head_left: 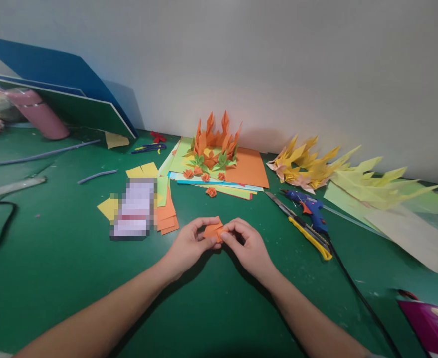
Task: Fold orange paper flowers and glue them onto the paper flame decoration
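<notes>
Between my two hands is a small piece of folded orange paper [212, 230], held just above the green table. My left hand [189, 242] pinches its left side between thumb and fingers. At its right edge, the thumb and fingertips of my right hand [248, 244] press on a fold. Beyond my hands lie several small orange paper flowers [211, 192], and behind them stands an orange paper crown [219, 139] with green leaves. A stack of orange paper squares [167, 219] lies to the left of my left hand.
Right of my hands are a yellow utility knife [310, 237] and a blue glue gun [308, 206] with a trailing black cord. Yellow paper crown [304, 161] and pale green paper spikes [379, 174] stand behind. Leftward are a blurred-out rectangle [135, 209] and a pink bottle [40, 114].
</notes>
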### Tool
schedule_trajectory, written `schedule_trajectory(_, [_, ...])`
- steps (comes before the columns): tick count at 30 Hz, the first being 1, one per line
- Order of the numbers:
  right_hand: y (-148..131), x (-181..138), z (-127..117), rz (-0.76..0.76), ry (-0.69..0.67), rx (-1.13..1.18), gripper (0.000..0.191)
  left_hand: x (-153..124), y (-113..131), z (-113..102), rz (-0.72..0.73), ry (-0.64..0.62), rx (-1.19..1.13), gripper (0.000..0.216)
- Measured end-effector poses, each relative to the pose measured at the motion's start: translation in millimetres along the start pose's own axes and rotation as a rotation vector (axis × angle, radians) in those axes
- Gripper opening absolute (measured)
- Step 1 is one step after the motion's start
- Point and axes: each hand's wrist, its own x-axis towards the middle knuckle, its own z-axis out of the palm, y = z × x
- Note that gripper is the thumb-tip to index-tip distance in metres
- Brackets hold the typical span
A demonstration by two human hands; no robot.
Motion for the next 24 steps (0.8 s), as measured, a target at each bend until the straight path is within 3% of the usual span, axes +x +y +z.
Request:
schedule_trajectory(11, [-3.6,1.5,-6.3,0.079,-0.073,0.087,0.016,-0.7,3.5,2.5,-0.077,0.079,-0.112,0.032])
schedule_trajectory(24, [-3.9,2.4,-8.5,0.073,-0.126,0.046,0.012,2.6,-0.7,-2.8,-0.073,0.038,-0.102,0.048])
